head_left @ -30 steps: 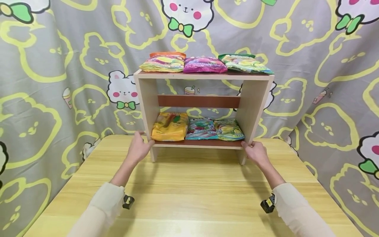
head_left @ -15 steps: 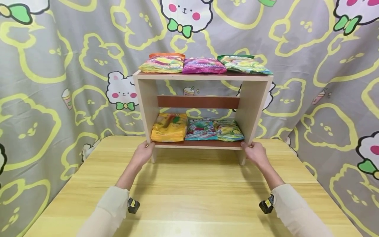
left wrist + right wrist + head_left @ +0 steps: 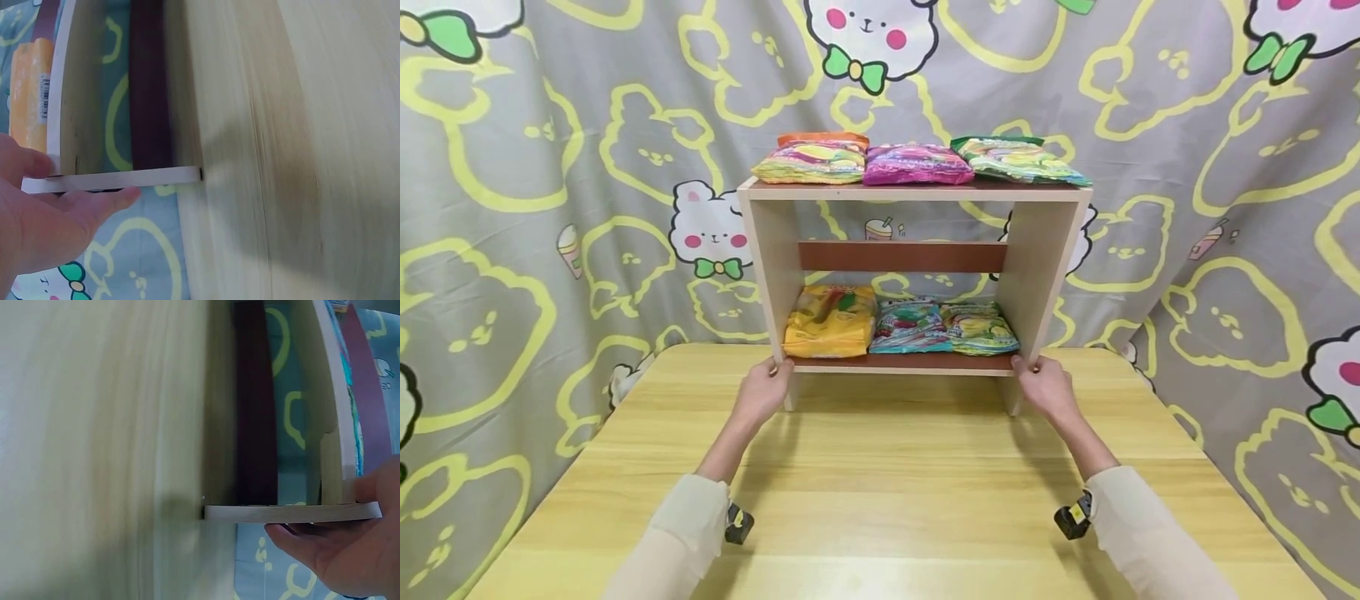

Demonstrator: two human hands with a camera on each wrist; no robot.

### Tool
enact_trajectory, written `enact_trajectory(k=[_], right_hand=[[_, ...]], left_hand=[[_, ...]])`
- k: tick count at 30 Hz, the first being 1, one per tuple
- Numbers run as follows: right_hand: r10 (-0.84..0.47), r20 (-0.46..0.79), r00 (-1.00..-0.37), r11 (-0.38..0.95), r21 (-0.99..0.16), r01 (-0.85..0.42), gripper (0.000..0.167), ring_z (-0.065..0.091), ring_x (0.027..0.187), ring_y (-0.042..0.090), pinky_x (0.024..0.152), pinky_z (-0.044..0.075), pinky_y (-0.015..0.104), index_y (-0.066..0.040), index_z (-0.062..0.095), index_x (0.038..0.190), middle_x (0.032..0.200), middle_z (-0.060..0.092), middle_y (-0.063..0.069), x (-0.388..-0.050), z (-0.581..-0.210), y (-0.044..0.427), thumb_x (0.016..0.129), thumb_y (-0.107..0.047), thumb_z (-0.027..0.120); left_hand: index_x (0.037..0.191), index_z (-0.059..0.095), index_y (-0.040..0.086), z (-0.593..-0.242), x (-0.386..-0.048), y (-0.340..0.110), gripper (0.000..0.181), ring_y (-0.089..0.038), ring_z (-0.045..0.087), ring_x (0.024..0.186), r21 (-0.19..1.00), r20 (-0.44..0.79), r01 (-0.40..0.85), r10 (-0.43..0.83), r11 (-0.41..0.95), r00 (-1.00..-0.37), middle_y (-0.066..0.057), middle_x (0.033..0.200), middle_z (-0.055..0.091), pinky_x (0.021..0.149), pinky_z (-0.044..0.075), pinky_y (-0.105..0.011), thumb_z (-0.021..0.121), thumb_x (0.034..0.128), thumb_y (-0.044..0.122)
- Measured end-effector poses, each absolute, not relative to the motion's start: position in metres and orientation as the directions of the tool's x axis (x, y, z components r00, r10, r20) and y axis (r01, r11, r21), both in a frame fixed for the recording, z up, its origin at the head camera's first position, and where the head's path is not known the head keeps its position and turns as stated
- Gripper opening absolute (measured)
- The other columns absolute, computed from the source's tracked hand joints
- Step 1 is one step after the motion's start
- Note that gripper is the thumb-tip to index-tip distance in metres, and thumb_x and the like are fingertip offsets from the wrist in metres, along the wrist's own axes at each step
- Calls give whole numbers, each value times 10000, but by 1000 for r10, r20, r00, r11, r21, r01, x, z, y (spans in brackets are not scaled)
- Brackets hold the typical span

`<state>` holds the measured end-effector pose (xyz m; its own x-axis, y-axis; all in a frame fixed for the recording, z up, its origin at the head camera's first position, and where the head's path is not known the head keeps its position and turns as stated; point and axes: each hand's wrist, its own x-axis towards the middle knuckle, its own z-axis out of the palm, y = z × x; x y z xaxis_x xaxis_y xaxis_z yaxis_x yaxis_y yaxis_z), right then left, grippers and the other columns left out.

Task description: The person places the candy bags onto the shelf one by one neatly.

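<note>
A small two-tier wooden shelf (image 3: pixel 917 196) stands upright on the table, with pale side panels and reddish-brown boards. My left hand (image 3: pixel 763 390) grips its left side panel (image 3: pixel 125 179) at lower-board height, thumb on the inner side and fingers outside. On the opposite side, my right hand (image 3: pixel 1047 385) holds the right panel (image 3: pixel 294 513) the same way. A yellow snack bag (image 3: pixel 831 322), a teal bag (image 3: pixel 910 326) and a green-yellow bag (image 3: pixel 978 328) lie on the lower board. On top rest an orange-edged bag (image 3: pixel 812 159), a magenta bag (image 3: pixel 917 164) and a green-edged bag (image 3: pixel 1018 160).
The light wood table (image 3: pixel 895 492) extends in front of the shelf and to both sides. A grey curtain (image 3: pixel 647 125) with yellow bear outlines hangs close behind and along the sides. A brown back rail (image 3: pixel 902 257) crosses the shelf's rear.
The left hand's raised finger has folded in, and that hand now grips the left panel from slightly lower. The right hand keeps its hold; shelf and bags look unmoved.
</note>
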<state>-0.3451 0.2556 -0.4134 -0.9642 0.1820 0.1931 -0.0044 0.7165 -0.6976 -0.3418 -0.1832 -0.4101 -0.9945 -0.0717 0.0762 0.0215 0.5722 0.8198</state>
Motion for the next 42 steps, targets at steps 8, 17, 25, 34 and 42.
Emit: enact_trajectory(k=[8, 17, 25, 34, 42], right_hand=[[183, 241, -953, 759, -651, -19, 507, 613, 805, 371, 626, 461, 382, 28, 645, 921, 875, 672, 240, -345, -411, 257, 1053, -394, 397], [158, 201, -967, 774, -633, -5, 489, 564, 707, 315, 570, 422, 331, -55, 559, 738, 750, 604, 165, -350, -401, 256, 1062, -377, 383], [161, 144, -976, 775, -631, 34, 472, 553, 696, 293, 569, 420, 327, -65, 544, 727, 733, 572, 142, -350, -398, 253, 1062, -358, 386], [163, 131, -978, 770, -636, 43, 468, 554, 690, 290, 564, 416, 324, -82, 526, 695, 704, 557, 123, -351, -401, 253, 1056, -350, 395], [159, 132, -978, 775, -631, 41, 464, 571, 758, 327, 597, 429, 331, -61, 556, 723, 749, 588, 152, -350, -402, 251, 1055, -345, 401]], left_hand=[[1424, 560, 38, -411, -349, -183, 546, -421, 455, 1404, 804, 117, 68, -45, 590, -992, -212, 1465, 544, 1148, 389, -578, 379, 1081, 422], [1330, 644, 50, -408, -349, -183, 490, -350, 653, 1075, 793, 152, 61, -101, 606, -983, -243, 1220, 684, 817, 543, -436, 401, 1069, 387], [1221, 705, 63, -412, -349, -180, 449, -294, 665, 959, 794, 169, 31, -172, 607, -970, -218, 1236, 700, 670, 488, -294, 436, 1052, 380], [1253, 696, 58, -416, -348, -180, 462, -291, 671, 900, 801, 156, 9, -194, 598, -969, -232, 1212, 707, 619, 477, -289, 439, 1048, 382], [1322, 660, 61, -418, -347, -181, 479, -308, 679, 970, 811, 130, -14, -204, 585, -970, -236, 1273, 680, 637, 489, -295, 430, 1050, 380]])
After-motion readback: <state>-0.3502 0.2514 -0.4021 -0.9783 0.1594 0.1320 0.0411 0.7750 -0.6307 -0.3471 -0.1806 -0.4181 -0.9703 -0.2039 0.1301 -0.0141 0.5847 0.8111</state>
